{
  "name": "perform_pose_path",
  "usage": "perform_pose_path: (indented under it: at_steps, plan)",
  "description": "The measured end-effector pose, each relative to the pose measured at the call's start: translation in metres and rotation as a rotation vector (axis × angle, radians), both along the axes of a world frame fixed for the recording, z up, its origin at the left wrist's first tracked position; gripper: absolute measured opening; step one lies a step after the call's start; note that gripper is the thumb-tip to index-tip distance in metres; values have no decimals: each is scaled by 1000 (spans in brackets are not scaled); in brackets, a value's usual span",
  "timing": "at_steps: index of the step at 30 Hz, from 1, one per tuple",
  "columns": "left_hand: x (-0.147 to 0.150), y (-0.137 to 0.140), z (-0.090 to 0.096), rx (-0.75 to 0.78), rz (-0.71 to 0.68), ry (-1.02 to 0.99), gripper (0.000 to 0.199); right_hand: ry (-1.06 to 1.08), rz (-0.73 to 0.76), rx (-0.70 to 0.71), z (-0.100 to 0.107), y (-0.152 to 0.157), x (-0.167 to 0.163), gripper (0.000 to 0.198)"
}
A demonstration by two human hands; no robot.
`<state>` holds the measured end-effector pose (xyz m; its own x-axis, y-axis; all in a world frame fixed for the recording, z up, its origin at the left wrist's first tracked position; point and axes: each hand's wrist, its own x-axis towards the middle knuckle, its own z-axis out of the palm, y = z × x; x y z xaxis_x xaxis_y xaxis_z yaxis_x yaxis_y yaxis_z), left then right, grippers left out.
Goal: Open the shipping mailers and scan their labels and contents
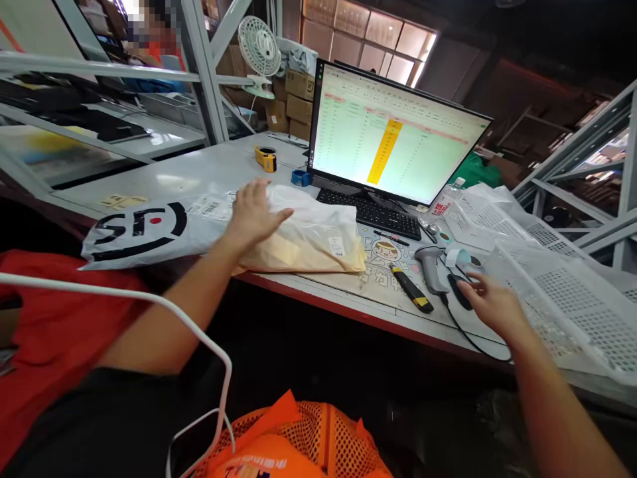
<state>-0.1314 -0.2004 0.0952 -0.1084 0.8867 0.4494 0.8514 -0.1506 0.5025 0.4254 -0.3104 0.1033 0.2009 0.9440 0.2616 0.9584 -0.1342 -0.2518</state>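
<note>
My left hand lies with fingers stretched and thumb apart across two packages at the desk's front edge. Under its left side is a white plastic mailing bag with a black and red logo. To the right, a cream package in clear plastic carries a small label. My right hand hovers by a black computer mouse, fingers loosely apart and fingertips at its edge; whether they touch it I cannot tell. A grey barcode scanner lies just left of the mouse, beside a black and yellow utility knife.
A monitor showing a spreadsheet stands behind a black keyboard. White plastic baskets fill the right side. A yellow tape dispenser, a blue tape roll and a fan are farther back. A white cable crosses the lower left.
</note>
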Motion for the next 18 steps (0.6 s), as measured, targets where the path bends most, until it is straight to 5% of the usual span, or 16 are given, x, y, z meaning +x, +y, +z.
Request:
perform_pose_path:
  at_steps: [4, 10, 15, 18]
  plan:
    - [67, -30, -37, 7, -181, 188, 71, -66, -162, -143, -32, 73, -51, 73]
    - [114, -38, -96, -160, -209, 316, 85, 74, -338, -269, -52, 107, -73, 77]
    - [110, -35, -104, -155, -210, 307, 102, 313, -336, -311, -25, 108, -66, 69]
    - [109, -35, -104, -140, -222, 300, 105, 548, -152, -338, 11, 88, -64, 60]
